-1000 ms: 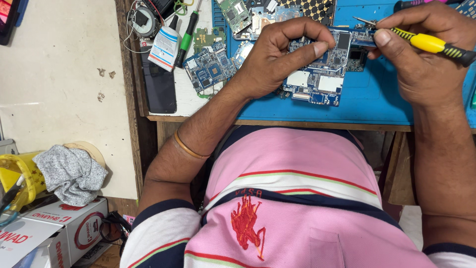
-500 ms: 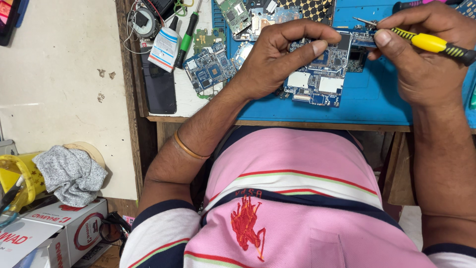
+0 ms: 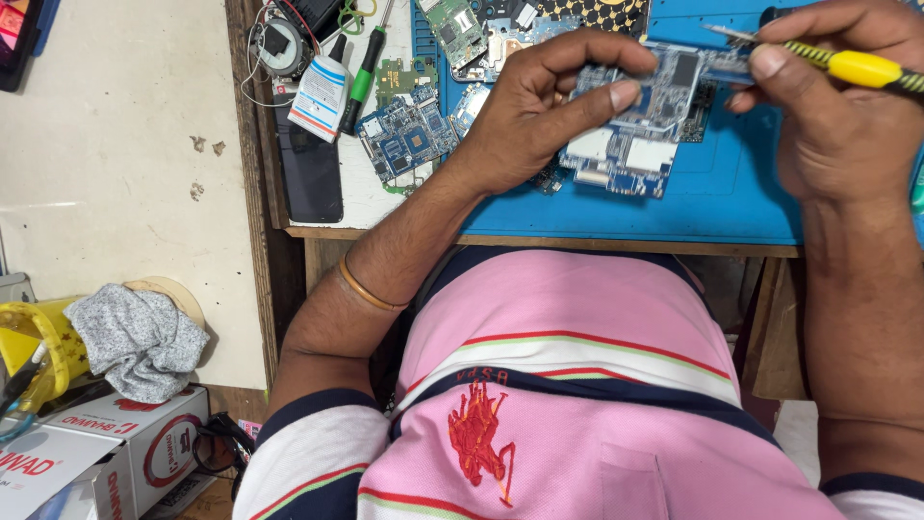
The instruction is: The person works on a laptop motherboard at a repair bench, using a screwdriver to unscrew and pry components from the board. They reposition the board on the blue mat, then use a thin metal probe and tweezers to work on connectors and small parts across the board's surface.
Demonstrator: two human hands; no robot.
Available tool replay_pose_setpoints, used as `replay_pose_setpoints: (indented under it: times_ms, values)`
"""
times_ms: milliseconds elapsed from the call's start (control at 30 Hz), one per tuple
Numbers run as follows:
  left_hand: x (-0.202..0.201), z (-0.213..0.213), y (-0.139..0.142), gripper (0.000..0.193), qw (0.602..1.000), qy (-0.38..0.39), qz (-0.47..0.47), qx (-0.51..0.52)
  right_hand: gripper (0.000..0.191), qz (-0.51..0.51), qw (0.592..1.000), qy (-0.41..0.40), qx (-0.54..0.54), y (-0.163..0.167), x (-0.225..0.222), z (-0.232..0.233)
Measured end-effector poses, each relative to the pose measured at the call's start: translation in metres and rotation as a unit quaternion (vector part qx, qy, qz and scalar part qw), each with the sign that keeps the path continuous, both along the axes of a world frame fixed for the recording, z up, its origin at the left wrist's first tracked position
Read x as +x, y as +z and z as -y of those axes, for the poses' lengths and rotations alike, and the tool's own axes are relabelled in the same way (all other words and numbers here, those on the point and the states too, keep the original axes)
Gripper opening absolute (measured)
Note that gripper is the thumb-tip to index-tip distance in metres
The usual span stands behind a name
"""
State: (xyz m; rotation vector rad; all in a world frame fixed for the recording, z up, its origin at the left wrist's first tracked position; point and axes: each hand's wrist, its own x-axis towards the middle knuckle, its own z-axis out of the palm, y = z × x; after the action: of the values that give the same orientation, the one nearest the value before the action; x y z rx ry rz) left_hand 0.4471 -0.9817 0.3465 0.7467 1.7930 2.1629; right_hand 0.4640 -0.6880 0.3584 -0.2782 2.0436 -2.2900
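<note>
Crosswise, screwdriver point(image 3: 847, 65) tip leftward

A: left hand point(image 3: 539, 116)?
B: Forearm angled up from lower left, wrist bent, thumb and fingers curled in a pinch.
A: right hand point(image 3: 833, 106)?
B: Forearm straight up, fingers pinched closed, pen-style grip, knuckles toward the camera.

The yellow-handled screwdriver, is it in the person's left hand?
No, the yellow-handled screwdriver is held in the right hand, while the left hand holds a circuit board.
</note>
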Motion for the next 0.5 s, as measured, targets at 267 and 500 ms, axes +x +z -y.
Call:
replay_pose_setpoints:
  times_ms: [267,500]
  values:
    - [-0.005,-0.01,-0.01,0.015,0.996,0.092,0.0,0.01,0.013,0.019,0.996,-0.083,0.021,-0.03,-0.003,-0.03]
    - [-0.011,-0.015,-0.015,0.026,0.995,0.099,0.01,0.018,0.018,0.002,0.993,-0.112,0.04,-0.049,-0.008,-0.049]
